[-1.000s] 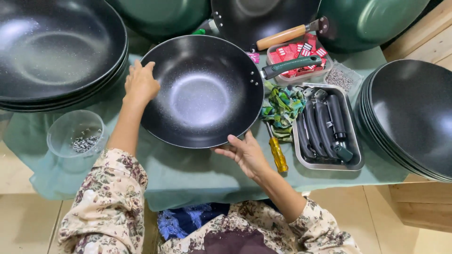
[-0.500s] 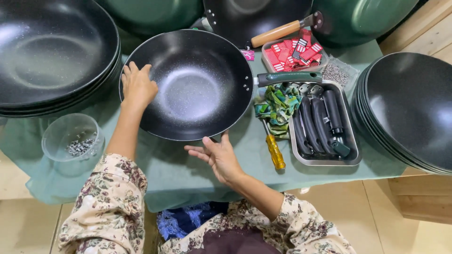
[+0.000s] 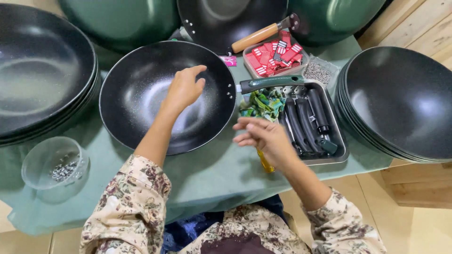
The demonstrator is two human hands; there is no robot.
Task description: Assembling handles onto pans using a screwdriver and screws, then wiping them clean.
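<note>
— Position of the wok (image 3: 141,99)?
— Black, speckled, lying open side up on the green-covered desk (image 3: 212,174), centre left. Green handle (image 3: 270,83) bolted at the right rim, pointing toward the metal tray (image 3: 336,153).

— Left hand (image 3: 184,88)?
— Hovering over the wok's bowl, fingers loosely spread and slightly curled, gripping nothing. Contact with the surface: cannot tell.

— Right hand (image 3: 263,137)?
— Raised just right of the wok, below the handle, fingers loosely bunched, somewhat blurred. Nothing seen pinched. Apart from the rim. Yellow tool handle (image 3: 265,162) partly hidden beneath it.

— Surroundings?
— Tray holding several dark handles (image 3: 308,122), just beside a heap of green bits (image 3: 262,104). Clear box of red packets (image 3: 273,55) behind, small bag of screws (image 3: 318,72) to its right. Wooden-handled hammer (image 3: 263,34) resting across another wok (image 3: 226,19) at the back. Stack of black woks (image 3: 42,70) far left, second stack (image 3: 400,103) far right. Clear cup with metal pieces (image 3: 55,168) at lower left, near the desk edge.
</note>
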